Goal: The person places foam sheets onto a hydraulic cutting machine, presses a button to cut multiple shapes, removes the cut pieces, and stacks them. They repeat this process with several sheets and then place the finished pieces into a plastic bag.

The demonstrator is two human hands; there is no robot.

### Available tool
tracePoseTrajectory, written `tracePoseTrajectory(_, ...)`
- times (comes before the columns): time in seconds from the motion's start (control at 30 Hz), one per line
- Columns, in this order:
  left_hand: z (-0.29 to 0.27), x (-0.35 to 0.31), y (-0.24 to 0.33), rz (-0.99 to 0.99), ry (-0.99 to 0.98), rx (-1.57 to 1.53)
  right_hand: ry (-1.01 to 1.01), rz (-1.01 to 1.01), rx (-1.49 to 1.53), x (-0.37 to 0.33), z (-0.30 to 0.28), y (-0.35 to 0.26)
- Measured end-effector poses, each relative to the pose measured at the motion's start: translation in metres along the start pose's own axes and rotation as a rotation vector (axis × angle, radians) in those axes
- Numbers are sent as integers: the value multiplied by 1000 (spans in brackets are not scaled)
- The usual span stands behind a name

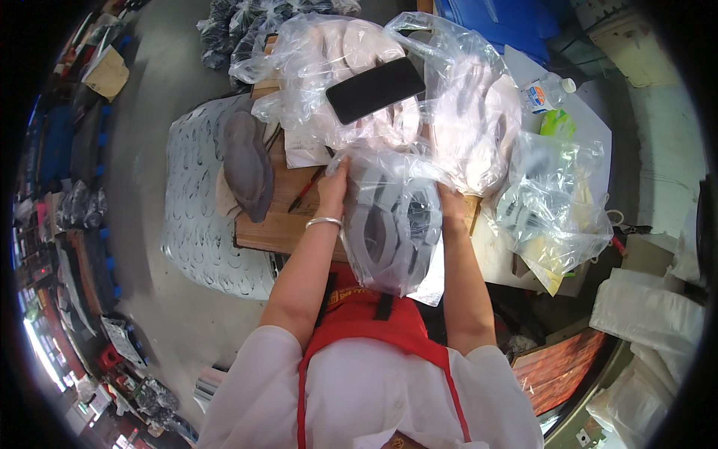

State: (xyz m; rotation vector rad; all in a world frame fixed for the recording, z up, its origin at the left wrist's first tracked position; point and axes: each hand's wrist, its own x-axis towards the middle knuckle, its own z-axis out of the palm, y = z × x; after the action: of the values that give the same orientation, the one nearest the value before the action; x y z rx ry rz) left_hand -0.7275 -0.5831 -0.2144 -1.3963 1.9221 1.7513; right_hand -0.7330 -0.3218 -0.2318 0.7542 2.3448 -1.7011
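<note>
In front of me hangs a clear plastic bag [396, 254] with several grey, curved, sole-like pieces stacked inside. My left hand [334, 185], with a silver bangle at its wrist, is closed on the bag's upper left edge. Against the upper right side of the same bag, my right hand [452, 206] is closed, its fingers partly hidden by the plastic. Beyond the hands lie a bag of pale pink pieces [351, 45] and a second pink-filled bag [479, 127]. A black phone [375, 90] rests on top of them.
A stack of dark grey moulded pieces [248, 165] sits at the wooden table's [292, 224] left edge, by a red pen [303, 193]. To the right are another bag of grey pieces [553, 194] and a plastic bottle [550, 93]. A pale dimpled sheet [198, 202] stands left of the table.
</note>
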Motion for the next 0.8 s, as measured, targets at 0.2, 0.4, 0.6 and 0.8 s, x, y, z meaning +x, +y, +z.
tracePoseTrajectory(0.2, -19, 15, -22, 433, -119, 558, -120, -64, 269, -28, -7, 19)
tracePoseTrajectory(0.4, -63, -3, -36, 335, -476, 314, -328, 204, 309, -60, -55, 25)
tracePoseTrajectory(0.6, -45, -21, -39, 474, -367, 236, -136, 65, 9, -48, -44, 65)
tracePoseTrajectory(0.8, -11, -31, -42, 434, -165, 372, 12, 34, -328, -50, -23, 57)
